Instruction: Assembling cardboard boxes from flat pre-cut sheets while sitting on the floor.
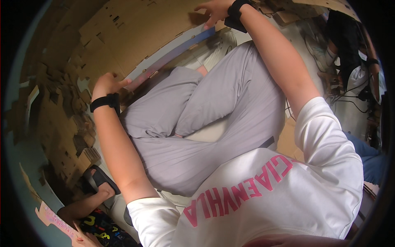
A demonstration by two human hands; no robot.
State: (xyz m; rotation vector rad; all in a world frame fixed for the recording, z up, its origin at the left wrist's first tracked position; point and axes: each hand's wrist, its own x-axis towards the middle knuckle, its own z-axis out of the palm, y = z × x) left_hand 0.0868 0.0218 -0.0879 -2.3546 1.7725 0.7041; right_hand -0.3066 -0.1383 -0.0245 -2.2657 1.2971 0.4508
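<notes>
A large brown cardboard sheet (135, 24) with small cut slots lies in front of my crossed legs. Along its near edge stands a narrow folded flap (173, 50), white above and blue to purple on its outer side. My left hand (108, 84) is at the flap's left end, its thumb stretched toward the flap; its other fingers show only in part. At the right end, my right hand (216, 11) has its fingers spread above the sheet, with the thumb touching the flap's end. Both wrists wear black bands.
Stacked cardboard pieces (61, 99) crowd the left side. At lower left, another person's hand holds a pinkish cardboard piece (57, 222), near a sandaled foot (105, 185). On the right are another person's shoe (321, 53) and black cables (349, 96) on the floor.
</notes>
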